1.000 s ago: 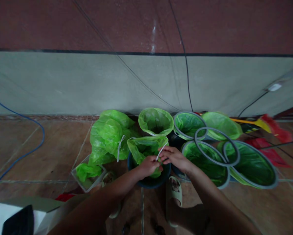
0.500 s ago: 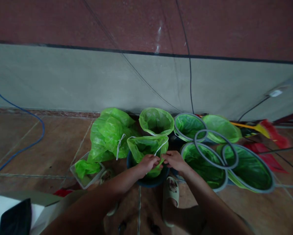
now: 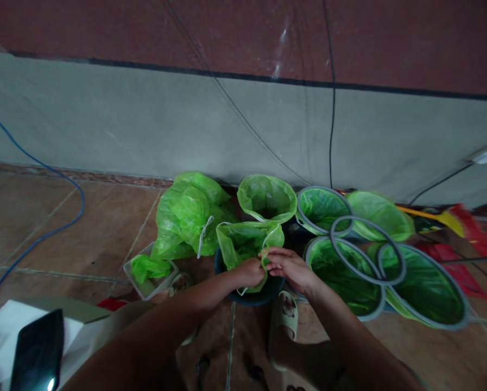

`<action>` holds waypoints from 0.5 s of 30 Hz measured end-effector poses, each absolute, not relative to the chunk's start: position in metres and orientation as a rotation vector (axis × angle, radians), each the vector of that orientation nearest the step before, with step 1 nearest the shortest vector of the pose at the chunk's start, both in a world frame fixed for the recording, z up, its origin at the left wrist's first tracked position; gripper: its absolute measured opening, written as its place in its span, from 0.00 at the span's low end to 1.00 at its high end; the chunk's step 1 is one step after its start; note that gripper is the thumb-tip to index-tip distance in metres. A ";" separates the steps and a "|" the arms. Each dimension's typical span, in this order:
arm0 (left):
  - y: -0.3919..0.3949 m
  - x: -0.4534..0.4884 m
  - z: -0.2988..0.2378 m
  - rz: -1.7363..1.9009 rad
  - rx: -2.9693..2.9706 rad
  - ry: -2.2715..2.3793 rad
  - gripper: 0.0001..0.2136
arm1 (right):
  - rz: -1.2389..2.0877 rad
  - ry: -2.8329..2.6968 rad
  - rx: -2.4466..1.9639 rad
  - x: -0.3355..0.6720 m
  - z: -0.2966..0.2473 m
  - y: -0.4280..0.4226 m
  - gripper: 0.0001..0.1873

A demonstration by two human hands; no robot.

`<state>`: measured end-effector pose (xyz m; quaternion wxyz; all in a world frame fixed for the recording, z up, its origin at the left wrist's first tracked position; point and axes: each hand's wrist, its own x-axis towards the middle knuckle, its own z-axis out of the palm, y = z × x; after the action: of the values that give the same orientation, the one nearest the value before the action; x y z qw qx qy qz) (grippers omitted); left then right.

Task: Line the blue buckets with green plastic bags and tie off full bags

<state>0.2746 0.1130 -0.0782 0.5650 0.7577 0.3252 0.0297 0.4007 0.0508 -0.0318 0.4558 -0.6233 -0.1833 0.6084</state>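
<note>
We note left hand (image 3: 250, 271) and right hand (image 3: 287, 266) grips both pinching the green bag (image 3: 243, 238) near its mouth's five o'clock, the blue bucket (image 3: 263, 296) beneath presumably supporting it.

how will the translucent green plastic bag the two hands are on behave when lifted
The translucent green plastic bag is probably floppy: its mouth sags and creases. The film looks thin, so it's likely light and may tear if pulled hard.
</note>
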 end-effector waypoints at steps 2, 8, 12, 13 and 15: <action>0.117 0.274 -0.074 0.073 1.824 0.613 0.09 | 1.514 -0.604 -1.566 0.401 -0.037 0.050 0.11; 0.122 0.270 -0.056 -0.123 1.996 0.668 0.10 | 1.250 -1.229 -1.740 0.407 -0.055 0.048 0.12; 0.135 0.265 -0.047 -0.260 2.082 0.608 0.07 | 1.005 -1.393 -1.942 0.411 -0.053 0.047 0.09; 0.143 0.262 -0.045 -0.280 2.093 0.602 0.05 | 0.995 -1.384 -1.962 0.413 -0.052 0.047 0.08; 0.167 0.256 -0.044 -0.254 2.110 0.664 0.05 | 1.069 -1.304 -1.906 0.416 -0.046 0.048 0.07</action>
<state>0.2557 0.1671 -0.0445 0.4417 0.8502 0.2675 -0.1024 0.4158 0.0480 -0.0463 0.2939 -0.7160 -0.4897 0.4015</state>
